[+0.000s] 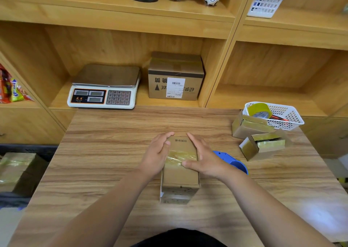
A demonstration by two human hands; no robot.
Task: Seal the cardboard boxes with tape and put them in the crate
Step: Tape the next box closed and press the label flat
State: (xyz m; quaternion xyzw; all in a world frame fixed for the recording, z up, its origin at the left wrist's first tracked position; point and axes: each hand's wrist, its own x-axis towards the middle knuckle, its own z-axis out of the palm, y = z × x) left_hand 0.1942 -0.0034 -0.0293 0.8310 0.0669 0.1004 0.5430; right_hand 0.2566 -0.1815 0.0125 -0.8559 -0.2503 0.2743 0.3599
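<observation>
A small cardboard box (180,179) stands in the middle of the wooden table (105,152), with a strip of clear tape (178,157) across its top. My left hand (157,155) lies flat against the box's left side, thumb on the top edge. My right hand (202,159) lies along the right side, fingers straight, thumb pressing on the tape. A blue tape dispenser (235,162) sits just behind my right hand. Two more small boxes (246,128) (263,146) lie at the table's right, the nearer one open. A dark crate (28,171) on the floor at the left holds a taped box (13,169).
A white basket (282,115) with a tape roll (259,110) sits at the table's far right corner. On the shelf behind are a weighing scale (103,90) and a larger labelled carton (175,77). Snack packets (11,88) lie on the left shelf.
</observation>
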